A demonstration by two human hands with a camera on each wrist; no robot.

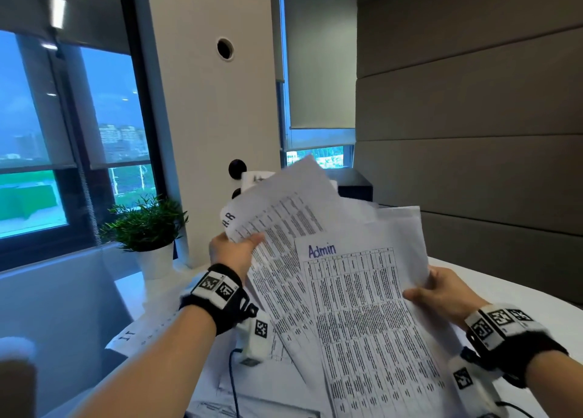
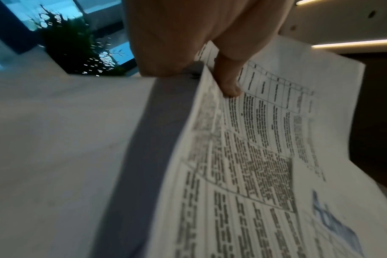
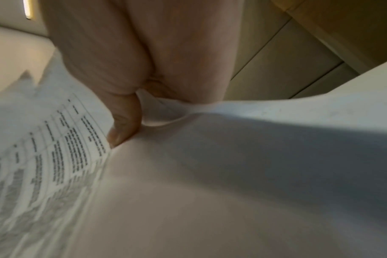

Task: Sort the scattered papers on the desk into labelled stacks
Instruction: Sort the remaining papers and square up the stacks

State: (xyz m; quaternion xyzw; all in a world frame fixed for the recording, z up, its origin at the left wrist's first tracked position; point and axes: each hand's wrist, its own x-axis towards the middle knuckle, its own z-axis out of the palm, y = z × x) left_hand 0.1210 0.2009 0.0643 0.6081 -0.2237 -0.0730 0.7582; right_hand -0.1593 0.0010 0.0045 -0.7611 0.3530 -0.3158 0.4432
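Two hands hold a fanned bundle of white printed paper sheets (image 1: 331,260) up above the white counter (image 1: 536,297), off its surface. The left hand (image 1: 233,253) pinches the bundle's left edge, thumb on the printed face and fingers behind; the left wrist view shows that thumb (image 2: 229,82) pressed onto a table of small print. The right hand (image 1: 441,294) grips the right edge, its thumb (image 3: 124,122) curled over the sheets in the right wrist view. The exact number of sheets in the fan cannot be told, but two handwritten labels are readable: a front sheet headed "Admin" in blue ink (image 1: 321,250), and a sheet behind it marked "H-R" in black (image 1: 228,219) at its upper left corner. More white printed sheets (image 1: 268,386) lie loose on the counter under the forearms, one marked "IT" (image 1: 126,335) near the counter's left edge. One small green potted plant in a white pot (image 1: 148,228) stands at the counter's far left corner.
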